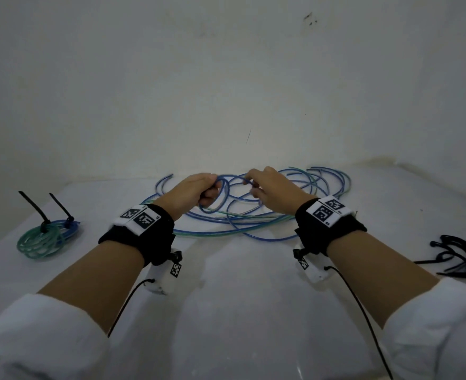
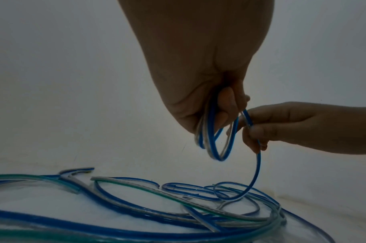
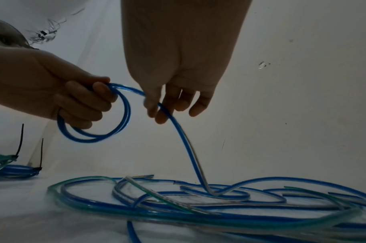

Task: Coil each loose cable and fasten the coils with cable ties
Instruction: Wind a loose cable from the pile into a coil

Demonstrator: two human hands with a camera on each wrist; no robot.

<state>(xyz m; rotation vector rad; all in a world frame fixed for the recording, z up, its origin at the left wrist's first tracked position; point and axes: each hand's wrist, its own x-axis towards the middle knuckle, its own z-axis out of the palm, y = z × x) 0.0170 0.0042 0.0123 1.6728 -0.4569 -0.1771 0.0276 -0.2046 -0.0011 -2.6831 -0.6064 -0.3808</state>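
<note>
Left hand (image 1: pixel 196 192) fingers clamp a small blue cable (image 3: pixel 123 113) coil; right hand (image 1: pixel 270 187) fingers pinch its trailing length

Blue cable (image 3: pixel 184 144) with two small loops raised, tail dropping to loose blue and green cables (image 1: pixel 253 223) mid-tabletop, two tied coils (image 1: pixel 45 237) near left edge, spare black cable ties (image 1: pixel 462 256) at right edge

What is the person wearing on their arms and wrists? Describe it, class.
White sleeves are pushed up both forearms. Each wrist carries a black strap topped with white tags printed with black square codes. A small white camera unit hangs beneath each, trailing a thin black cable.
</note>
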